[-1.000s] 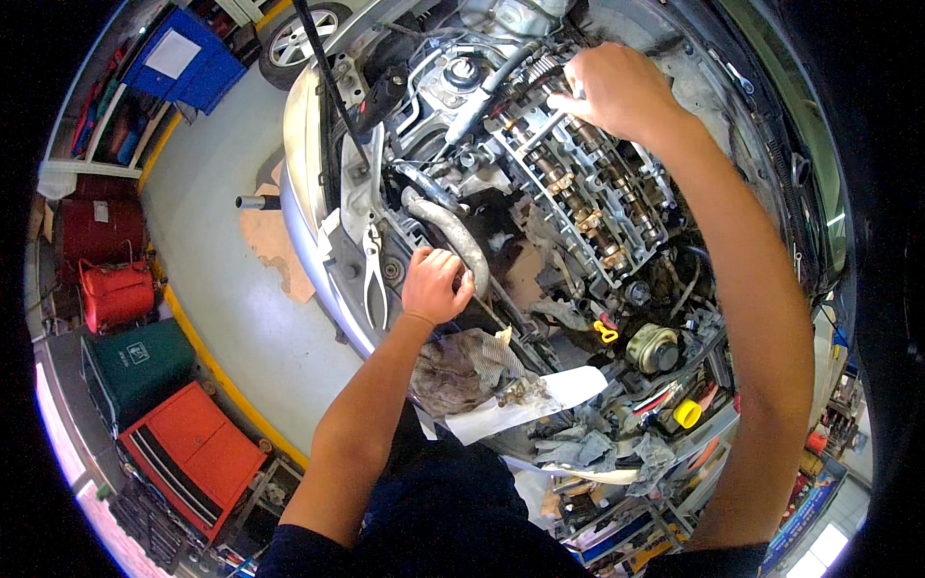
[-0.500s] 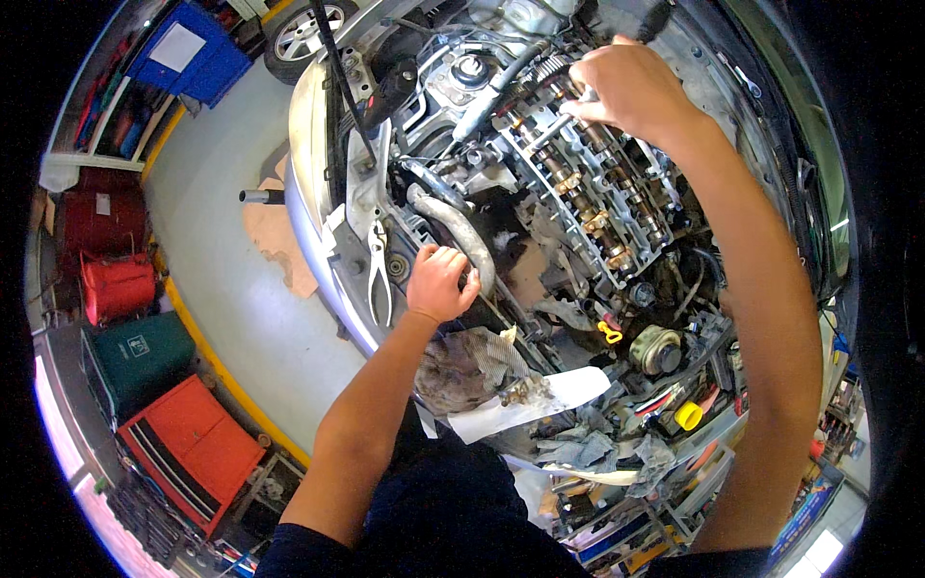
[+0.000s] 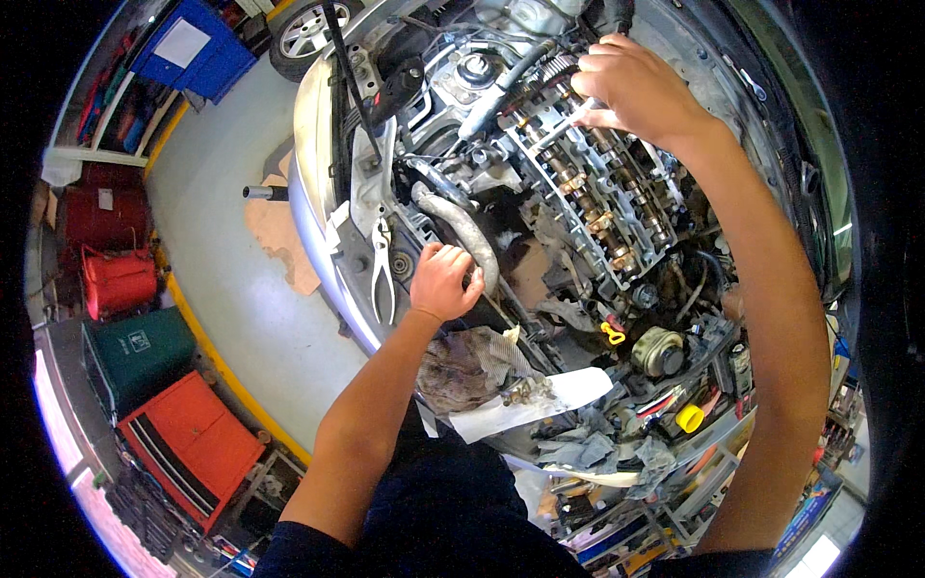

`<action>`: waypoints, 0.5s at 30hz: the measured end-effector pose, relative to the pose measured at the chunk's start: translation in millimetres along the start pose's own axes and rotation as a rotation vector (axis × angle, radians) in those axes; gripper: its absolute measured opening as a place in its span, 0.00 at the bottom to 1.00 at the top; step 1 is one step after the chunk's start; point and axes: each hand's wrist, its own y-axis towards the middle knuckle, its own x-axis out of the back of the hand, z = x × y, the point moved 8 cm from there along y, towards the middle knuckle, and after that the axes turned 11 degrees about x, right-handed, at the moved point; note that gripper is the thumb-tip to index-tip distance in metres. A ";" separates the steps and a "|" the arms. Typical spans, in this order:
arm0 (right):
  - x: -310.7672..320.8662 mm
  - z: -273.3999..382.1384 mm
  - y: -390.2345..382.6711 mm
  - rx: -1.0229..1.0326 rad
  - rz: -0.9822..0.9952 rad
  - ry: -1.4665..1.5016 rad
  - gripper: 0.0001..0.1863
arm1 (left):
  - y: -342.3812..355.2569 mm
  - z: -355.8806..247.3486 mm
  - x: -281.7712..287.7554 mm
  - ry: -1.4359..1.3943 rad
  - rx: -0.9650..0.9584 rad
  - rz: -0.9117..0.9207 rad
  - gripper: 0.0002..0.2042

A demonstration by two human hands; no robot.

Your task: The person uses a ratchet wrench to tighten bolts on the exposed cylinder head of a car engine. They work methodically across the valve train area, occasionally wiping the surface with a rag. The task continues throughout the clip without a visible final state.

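Note:
My right hand (image 3: 641, 91) is closed at the far end of the open engine, above the camshafts (image 3: 593, 217). A silver metal rod (image 3: 557, 129) shows beside its thumb; the fingers hide most of what they grip. Just beyond the knuckles a black handle-like piece (image 3: 617, 14) reaches the picture's top edge; I cannot tell whether it joins the gripped thing. My left hand (image 3: 445, 283) rests with curled fingers at the front of the engine bay, beside a grey hose (image 3: 461, 226). Pliers (image 3: 383, 270) lie just left of it.
A stained cloth (image 3: 472, 366) and white sheet (image 3: 530, 405) lie along the front edge. Nearby are a yellow dipstick ring (image 3: 612, 334), a round filter-like part (image 3: 659, 353) and a yellow cap (image 3: 689, 417). A thin black prop (image 3: 352, 77) rises at left.
The black handle-like piece has swung left near the top, and my right hand has turned slightly with it. My left hand stays in place. The view has shifted a little.

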 end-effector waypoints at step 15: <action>6.3 -20.5 -22.8 -0.628 0.034 0.179 0.22 | -0.6 1.4 -0.9 -0.007 0.010 0.019 0.11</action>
